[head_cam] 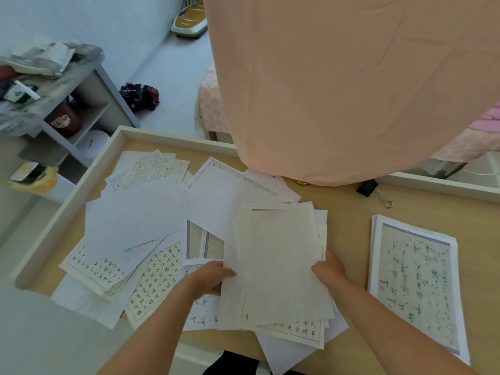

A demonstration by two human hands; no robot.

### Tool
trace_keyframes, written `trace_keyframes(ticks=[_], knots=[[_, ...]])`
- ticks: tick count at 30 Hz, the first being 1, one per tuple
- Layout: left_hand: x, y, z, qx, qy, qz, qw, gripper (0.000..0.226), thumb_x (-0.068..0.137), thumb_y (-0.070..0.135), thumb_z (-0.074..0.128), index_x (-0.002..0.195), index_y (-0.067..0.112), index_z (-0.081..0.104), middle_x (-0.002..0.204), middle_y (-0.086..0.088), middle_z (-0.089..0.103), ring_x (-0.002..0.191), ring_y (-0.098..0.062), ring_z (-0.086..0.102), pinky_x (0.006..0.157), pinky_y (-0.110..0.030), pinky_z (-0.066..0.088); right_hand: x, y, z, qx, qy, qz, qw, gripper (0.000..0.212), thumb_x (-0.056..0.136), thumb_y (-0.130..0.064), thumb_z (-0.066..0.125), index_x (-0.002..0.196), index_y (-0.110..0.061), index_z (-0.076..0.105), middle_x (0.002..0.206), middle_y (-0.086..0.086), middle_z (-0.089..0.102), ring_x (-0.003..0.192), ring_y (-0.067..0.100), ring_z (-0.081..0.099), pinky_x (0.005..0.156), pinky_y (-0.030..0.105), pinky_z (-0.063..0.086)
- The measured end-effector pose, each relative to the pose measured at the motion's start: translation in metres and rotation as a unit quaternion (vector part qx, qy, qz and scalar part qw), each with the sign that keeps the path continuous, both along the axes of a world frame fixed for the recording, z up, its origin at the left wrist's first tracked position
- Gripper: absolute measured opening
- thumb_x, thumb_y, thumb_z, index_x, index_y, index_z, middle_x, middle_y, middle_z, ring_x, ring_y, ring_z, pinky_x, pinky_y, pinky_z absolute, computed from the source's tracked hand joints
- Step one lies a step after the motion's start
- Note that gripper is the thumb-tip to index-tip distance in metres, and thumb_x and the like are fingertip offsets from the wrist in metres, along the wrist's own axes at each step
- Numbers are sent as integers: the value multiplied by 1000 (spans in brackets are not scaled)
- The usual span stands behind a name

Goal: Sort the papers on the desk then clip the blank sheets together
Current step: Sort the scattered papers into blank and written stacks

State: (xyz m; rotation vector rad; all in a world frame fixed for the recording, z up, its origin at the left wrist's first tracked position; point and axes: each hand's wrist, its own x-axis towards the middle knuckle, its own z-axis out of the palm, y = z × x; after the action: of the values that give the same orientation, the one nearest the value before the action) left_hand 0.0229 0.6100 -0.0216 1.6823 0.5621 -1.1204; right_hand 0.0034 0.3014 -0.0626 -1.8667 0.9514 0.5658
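- A hanging peach cloth [351, 90] hides the far middle of the desk [349, 209]; a small gold object at its hem is mostly covered.
- Left hand [213, 277] grips the sheaf of pale sheets [281, 261] at its 9 o'clock edge, fingertips tucked out of sight beneath. Right hand [328, 269] pinches the 3 o'clock edge.
- The sheaf covers part of the loose papers [135, 220], which fan out towards 9 and 10 o'clock.
- A squared stack [416, 282] lies at 3 o'clock and a black binder clip [372, 190] at 1 o'clock, well apart.
- The sheets carry handwritten characters too blurred to read; the dark bag [140, 96] on the floor at 11 o'clock shows "WEISI".
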Motion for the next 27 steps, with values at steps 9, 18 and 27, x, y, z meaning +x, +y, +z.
trace_keyframes(ticks=[9,18,27], knots=[[-19,-52,-16,42,-104,153,982,45,85,17,75,124,10,55,113,-7,64,100,-27,62,85,-38,52,-11,9,3,-19,17,179,984,54,86,-14,49,139,-8,44,134,9,55,108,21,57,75,26,45],[-36,-48,-5,-85,-18,158,984,42,86,-10,61,122,12,57,116,-14,70,105,-35,67,89,-50,55,-16,-20,28,-120,-54,155,979,66,83,-32,63,143,-18,41,145,6,33,136,28,30,108,40,37],[-46,-84,-6,-9,62,162,985,34,88,-12,54,116,7,58,119,-21,63,106,-40,62,95,-57,49,-21,-51,35,84,-22,97,991,29,83,-17,70,109,-16,59,104,0,67,87,14,63,72,28,52]])
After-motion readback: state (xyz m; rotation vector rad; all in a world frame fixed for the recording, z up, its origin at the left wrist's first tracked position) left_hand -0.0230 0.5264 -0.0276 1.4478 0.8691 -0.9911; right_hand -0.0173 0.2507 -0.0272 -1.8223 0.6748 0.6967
